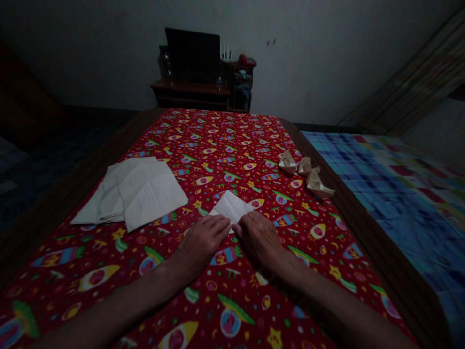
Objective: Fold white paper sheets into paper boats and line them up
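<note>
A small folded sheet of white paper (231, 205) lies on the red patterned cloth, one corner pointing away from me. My left hand (202, 238) presses on its near left edge, fingers together and bent over the paper. On the near right edge sits my right hand (259, 236), its fingers curled and its thumb close to the left fingertips. Both hands hold the paper down against the cloth. The near part of the sheet is hidden beneath my fingers.
Several loose paper sheets (152, 194) lie overlapping at the left. Three folded paper boats (318, 185) stand near the right edge. The red cloth (225, 140) covers a dark wooden table. Beyond it, a black monitor (193, 54) stands on a desk. A checkered cover (381, 194) spreads at right.
</note>
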Demonstrator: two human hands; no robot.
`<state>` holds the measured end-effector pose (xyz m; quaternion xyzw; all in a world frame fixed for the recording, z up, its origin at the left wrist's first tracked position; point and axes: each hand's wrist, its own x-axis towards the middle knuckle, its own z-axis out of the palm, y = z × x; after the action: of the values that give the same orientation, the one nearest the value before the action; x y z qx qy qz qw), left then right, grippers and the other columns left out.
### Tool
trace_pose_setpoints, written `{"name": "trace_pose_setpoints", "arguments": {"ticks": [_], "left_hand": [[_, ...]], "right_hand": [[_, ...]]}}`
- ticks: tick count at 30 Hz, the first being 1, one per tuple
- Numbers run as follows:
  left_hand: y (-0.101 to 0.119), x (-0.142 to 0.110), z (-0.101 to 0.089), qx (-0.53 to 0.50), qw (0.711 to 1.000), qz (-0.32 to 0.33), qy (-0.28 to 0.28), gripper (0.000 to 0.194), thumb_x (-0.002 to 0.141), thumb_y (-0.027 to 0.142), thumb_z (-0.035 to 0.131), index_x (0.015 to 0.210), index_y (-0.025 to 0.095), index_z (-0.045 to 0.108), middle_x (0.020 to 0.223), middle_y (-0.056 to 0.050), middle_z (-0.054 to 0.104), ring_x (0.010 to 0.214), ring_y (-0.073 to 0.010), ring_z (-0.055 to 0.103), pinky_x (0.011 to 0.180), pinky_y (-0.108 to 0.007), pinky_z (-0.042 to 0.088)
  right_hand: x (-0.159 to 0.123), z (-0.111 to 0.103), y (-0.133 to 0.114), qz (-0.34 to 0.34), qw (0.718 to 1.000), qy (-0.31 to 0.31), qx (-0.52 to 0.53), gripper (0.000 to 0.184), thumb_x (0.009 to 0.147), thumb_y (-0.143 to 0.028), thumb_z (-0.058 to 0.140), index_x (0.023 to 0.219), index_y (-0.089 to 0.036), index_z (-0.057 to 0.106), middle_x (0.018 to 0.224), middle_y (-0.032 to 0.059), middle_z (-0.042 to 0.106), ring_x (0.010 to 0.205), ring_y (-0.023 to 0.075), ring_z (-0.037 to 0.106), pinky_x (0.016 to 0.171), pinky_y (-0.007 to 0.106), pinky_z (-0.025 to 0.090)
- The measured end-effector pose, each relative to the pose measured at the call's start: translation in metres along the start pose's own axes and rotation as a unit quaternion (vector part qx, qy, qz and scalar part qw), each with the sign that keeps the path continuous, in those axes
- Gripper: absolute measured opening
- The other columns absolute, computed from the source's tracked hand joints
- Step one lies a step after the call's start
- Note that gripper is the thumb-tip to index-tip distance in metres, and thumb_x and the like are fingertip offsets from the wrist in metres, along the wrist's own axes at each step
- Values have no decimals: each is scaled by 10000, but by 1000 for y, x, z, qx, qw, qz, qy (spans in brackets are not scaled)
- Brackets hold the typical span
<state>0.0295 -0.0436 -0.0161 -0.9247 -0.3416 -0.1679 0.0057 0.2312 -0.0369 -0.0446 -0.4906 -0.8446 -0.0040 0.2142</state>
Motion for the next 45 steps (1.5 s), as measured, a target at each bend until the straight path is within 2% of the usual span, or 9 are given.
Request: {"name": "trace_pose_setpoints", "arguments": {"ticks": [4,10,19,23,26,29,33,38,45], "left_hand": [[5,-5,6,35,999,11,-32,406,869,49,350,1252,94,478,1311,-131,528,1228,-217,463,1053,-414,354],[7,-16,0,57,995,-1,-79,625,731,5,366,1353,73,364,1437,-139,378,1361,-246,273,1122,-438,218],[-1,-31,-12,53,991,-8,-120,621,747,6,371,1357,121,375,1425,-113,404,1337,-239,323,1105,-450,229],[3,-31,-17,60,989,-11,-137,595,750,-7,365,1335,98,407,1415,-114,419,1323,-237,347,1099,-435,262],[6,-29,-21,59,991,-14,-121,569,744,-28,365,1299,68,447,1387,-132,451,1298,-243,383,1070,-422,325],[6,-26,-22,37,995,-14,-89,531,763,-21,386,1277,83,471,1356,-125,487,1273,-236,413,1054,-411,359],[1,-22,-23,9,998,-9,-60,413,847,41,398,1238,122,503,1294,-96,543,1210,-220,465,1030,-404,384],[-5,-17,-25,7,999,6,-51,344,883,82,410,1206,125,523,1244,-89,576,1148,-220,499,985,-397,404],[-22,0,-16,39,999,34,-13,280,871,88,460,1116,154,578,1232,-88,576,1145,-246,486,947,-416,427]], "right_hand": [[5,-10,-7,-18,1000,-2,-13,138,917,-226,451,874,-179,574,815,70,581,778,192,483,668,294,403],[-5,-32,-15,-165,985,-39,-20,280,886,-114,452,1144,-138,558,1182,121,588,1014,236,487,797,368,452],[-30,-40,-6,-144,980,-89,-103,449,816,-59,473,1263,-106,491,1311,127,520,1132,296,448,865,450,436],[-21,-39,0,-138,988,-54,-36,330,839,-86,467,1147,-145,570,1208,113,595,1055,256,504,849,412,454],[-3,-40,12,-110,993,21,31,249,895,-124,409,1056,-160,596,1090,95,644,971,212,532,806,339,465],[16,-39,22,-36,998,44,6,260,922,-230,416,1122,-140,556,999,124,636,900,222,531,768,341,446],[28,-33,28,-13,1000,3,-23,263,916,-342,439,1061,-161,563,851,93,585,741,193,504,643,290,389],[26,-32,31,32,992,-43,117,177,882,-263,472,1015,-168,539,746,19,583,639,133,509,570,230,342],[-22,-56,2,109,955,-108,253,121,849,-244,524,952,-187,553,787,2,617,674,120,558,588,212,396]]}}
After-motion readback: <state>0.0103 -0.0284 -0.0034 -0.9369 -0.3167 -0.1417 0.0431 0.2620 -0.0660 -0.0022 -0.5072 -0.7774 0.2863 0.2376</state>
